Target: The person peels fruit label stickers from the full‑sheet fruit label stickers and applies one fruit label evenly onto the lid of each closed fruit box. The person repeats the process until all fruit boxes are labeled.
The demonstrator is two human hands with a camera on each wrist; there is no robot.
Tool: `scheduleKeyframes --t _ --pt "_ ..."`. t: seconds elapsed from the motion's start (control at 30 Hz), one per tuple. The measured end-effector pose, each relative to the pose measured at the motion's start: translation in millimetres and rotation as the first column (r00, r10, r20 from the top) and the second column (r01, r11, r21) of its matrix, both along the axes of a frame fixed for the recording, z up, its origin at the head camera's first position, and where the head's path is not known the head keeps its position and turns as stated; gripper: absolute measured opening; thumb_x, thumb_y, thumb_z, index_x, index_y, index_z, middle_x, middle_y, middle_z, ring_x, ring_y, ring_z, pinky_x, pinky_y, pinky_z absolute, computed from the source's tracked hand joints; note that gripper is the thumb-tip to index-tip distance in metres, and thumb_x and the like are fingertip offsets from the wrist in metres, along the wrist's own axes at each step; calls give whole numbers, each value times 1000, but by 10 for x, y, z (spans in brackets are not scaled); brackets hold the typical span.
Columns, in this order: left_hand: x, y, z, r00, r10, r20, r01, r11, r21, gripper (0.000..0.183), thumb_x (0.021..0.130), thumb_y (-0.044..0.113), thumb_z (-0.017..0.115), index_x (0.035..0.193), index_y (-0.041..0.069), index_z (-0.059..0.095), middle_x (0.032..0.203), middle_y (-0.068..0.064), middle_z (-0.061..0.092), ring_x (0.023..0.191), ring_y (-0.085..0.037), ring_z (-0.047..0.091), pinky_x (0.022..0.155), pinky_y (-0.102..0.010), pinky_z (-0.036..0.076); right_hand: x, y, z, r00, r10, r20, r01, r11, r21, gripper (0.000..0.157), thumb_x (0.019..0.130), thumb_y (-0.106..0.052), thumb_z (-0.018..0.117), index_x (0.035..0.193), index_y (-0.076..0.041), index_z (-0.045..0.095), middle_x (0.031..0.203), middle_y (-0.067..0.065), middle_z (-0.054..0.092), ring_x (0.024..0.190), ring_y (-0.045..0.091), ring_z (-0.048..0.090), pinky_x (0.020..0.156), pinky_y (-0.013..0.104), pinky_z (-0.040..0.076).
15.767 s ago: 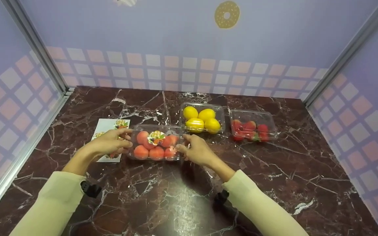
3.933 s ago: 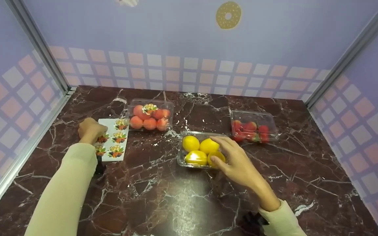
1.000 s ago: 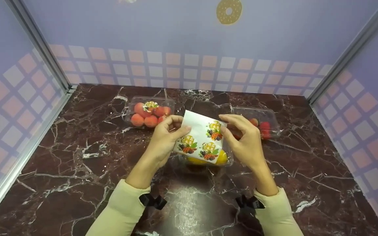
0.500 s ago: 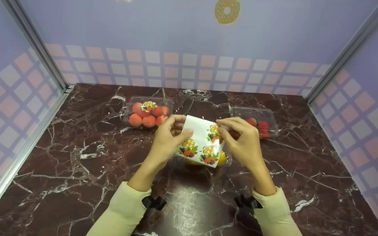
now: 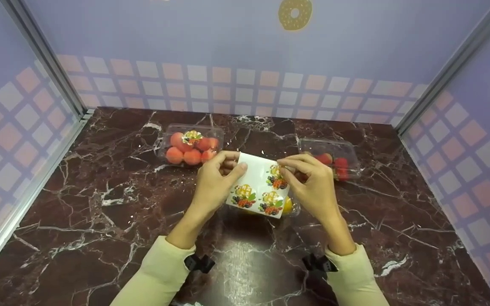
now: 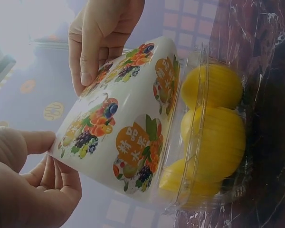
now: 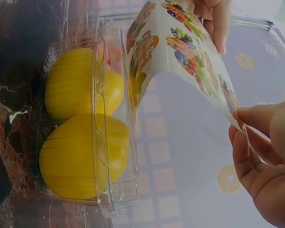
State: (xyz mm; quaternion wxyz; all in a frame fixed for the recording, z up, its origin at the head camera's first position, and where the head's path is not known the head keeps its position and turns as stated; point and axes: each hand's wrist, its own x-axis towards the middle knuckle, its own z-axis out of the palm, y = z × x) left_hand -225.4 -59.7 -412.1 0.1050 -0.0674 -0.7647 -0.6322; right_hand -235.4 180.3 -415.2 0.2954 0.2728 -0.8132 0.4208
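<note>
Both hands hold a white sheet of fruit stickers [image 5: 257, 172] above a clear plastic box of lemons [image 6: 191, 147]. The left hand [image 5: 214, 182] pinches the sheet's left edge between thumb and fingers. At the upper right corner, the right hand [image 5: 313, 180] pinches the sheet beside a printed sticker; whether a sticker edge is lifted there I cannot tell. The sheet bends in an arch in the right wrist view. In the head view it covers most of the lemons [image 5: 287, 205], which show large in the left wrist view.
A clear box of peaches [image 5: 192, 148] with a sticker on its lid stands at the back left. Behind the right hand is a clear box of strawberries [image 5: 342, 168]. Patterned walls [image 5: 177, 34] enclose the marble table [image 5: 100, 250] at the back and sides.
The peach box went to the back left and the lemon box came forward. The sheet was lifted from the left of the table over the lemons. Lately the hands lowered it slightly.
</note>
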Motion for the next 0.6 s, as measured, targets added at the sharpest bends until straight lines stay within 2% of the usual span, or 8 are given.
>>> scheduleKeyframes --t 0.4,0.6 --pt "1 -5 1 1000 -1 -16 1 1000 10 26 93 13 81 118 5 75 97 -8 73 87 -20 68 81 -30 58 2 -11 7 1000 -27 -8 27 999 -17 11 92 -6 83 103 -9 84 98 -3 79 70 9 65 62 14 51" --pt "-6 -4 -15 1000 0 -4 0 1000 25 27 93 13 81 119 5 75 97 -9 73 86 -20 68 79 -29 57 -4 -7 2 999 -38 -37 38 999 -16 11 91 -5 83 101 -11 84 93 0 80 72 10 65 68 15 49"
